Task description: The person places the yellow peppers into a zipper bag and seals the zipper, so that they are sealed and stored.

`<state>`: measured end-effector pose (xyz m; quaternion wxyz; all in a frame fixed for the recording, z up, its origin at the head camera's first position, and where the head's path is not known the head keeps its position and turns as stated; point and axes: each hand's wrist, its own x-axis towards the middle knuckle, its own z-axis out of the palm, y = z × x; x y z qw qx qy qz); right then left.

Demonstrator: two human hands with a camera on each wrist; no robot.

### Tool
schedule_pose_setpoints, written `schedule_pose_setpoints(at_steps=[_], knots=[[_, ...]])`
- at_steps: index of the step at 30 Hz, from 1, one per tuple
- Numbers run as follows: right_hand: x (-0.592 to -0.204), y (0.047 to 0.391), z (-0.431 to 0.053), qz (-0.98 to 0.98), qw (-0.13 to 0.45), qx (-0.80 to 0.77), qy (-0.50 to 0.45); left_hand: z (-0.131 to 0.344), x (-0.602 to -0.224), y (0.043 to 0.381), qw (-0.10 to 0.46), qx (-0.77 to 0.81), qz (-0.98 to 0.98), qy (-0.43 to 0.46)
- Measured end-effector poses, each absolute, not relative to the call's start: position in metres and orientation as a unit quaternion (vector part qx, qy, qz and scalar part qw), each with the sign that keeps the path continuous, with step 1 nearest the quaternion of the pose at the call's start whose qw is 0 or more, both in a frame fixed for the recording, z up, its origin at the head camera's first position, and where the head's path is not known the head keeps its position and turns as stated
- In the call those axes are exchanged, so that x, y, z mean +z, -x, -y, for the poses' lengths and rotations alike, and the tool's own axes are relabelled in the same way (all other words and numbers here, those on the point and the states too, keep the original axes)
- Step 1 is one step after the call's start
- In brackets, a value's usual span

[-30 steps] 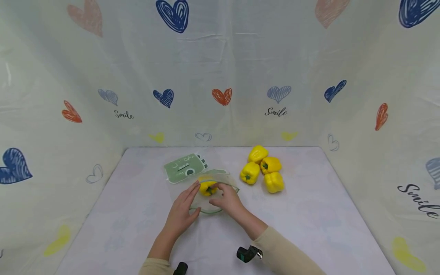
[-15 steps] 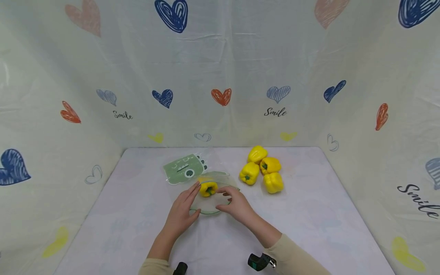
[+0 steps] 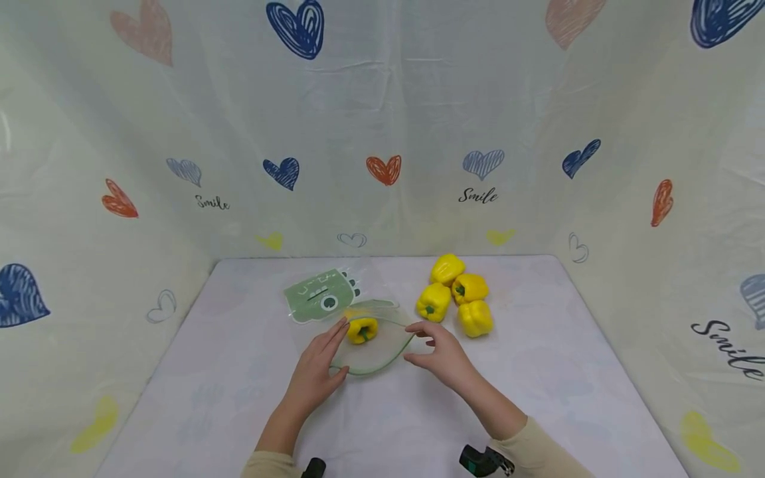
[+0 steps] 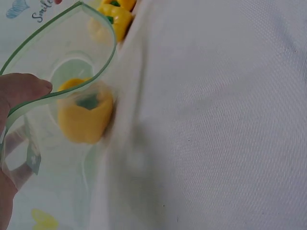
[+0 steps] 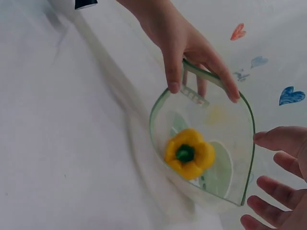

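A clear zip bag (image 3: 382, 352) with a green rim lies on the table with its mouth spread wide. Inside it sits one yellow bell pepper (image 3: 362, 330), stem toward the mouth; the right wrist view shows this pepper (image 5: 201, 154) from the front. My left hand (image 3: 317, 365) holds the bag's left side, thumb on the near rim and fingers along the far rim. At the bag's right corner is my right hand (image 3: 442, 355), fingers apart and holding nothing, with a fingertip right at the rim. In the left wrist view, my thumb (image 4: 29, 88) overlaps the rim.
Several yellow bell peppers (image 3: 434, 302) sit in a cluster at the back right. Behind the bag, to the left, lies a green printed bag (image 3: 319, 295) with a cartoon face. A white cloth (image 3: 239, 398) covers the table, and a heart-patterned curtain (image 3: 335, 119) surrounds it.
My right hand has drawn back out of the bag's mouth to its right corner, leaving the pepper inside. The left hand has stayed in place, and the mouth's right side shows more fully.
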<state>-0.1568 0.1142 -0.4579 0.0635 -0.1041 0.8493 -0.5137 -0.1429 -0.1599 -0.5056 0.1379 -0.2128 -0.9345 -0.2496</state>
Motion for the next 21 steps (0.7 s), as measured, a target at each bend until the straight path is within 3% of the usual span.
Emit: schedule_pose_setpoints(at_steps=[21], knots=[[-0.45, 0.175, -0.181, -0.907, 0.029, -0.42, -0.007, 0.159, -0.505, 0.142, 0.162, -0.259, 0.926, 0.221]])
